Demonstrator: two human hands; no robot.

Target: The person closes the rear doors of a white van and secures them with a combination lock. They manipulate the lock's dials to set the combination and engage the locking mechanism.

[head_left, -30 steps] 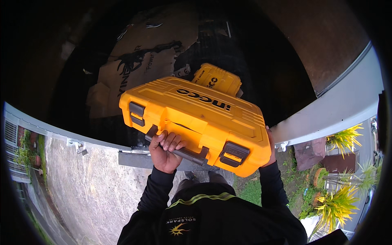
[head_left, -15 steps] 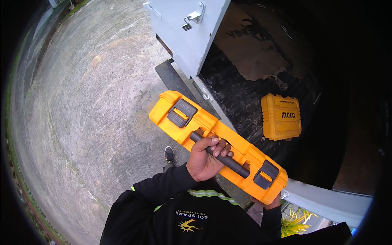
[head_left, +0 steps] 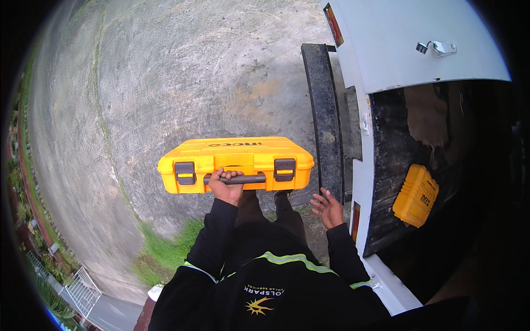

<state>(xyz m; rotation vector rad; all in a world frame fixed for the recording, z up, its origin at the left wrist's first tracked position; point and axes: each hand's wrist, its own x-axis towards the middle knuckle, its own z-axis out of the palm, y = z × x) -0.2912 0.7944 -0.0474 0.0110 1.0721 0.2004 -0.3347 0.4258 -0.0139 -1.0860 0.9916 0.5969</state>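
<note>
My left hand [head_left: 227,187] is closed round the dark handle of a large yellow tool case [head_left: 237,150]. The case hangs in front of my body, with its two black latches facing me. To its right, my right hand [head_left: 328,208] is off the case with its fingers apart, holding nothing. That hand is near the edge of an open vehicle cargo bed. Inside the bed, a second, smaller yellow case [head_left: 417,196] rests on the dark floor.
A black step bumper [head_left: 324,116] juts from the vehicle's rear. Above it stands a pale door [head_left: 408,44] with a padlock on its hasp. Brown cardboard [head_left: 426,117] lies in the bed. Rough concrete [head_left: 182,83] stretches to the left, with a grass patch [head_left: 171,248] near me.
I have turned left, away from the cargo bed, with the large case still in my left hand. My right hand has come off the case's lower right end and opened.
</note>
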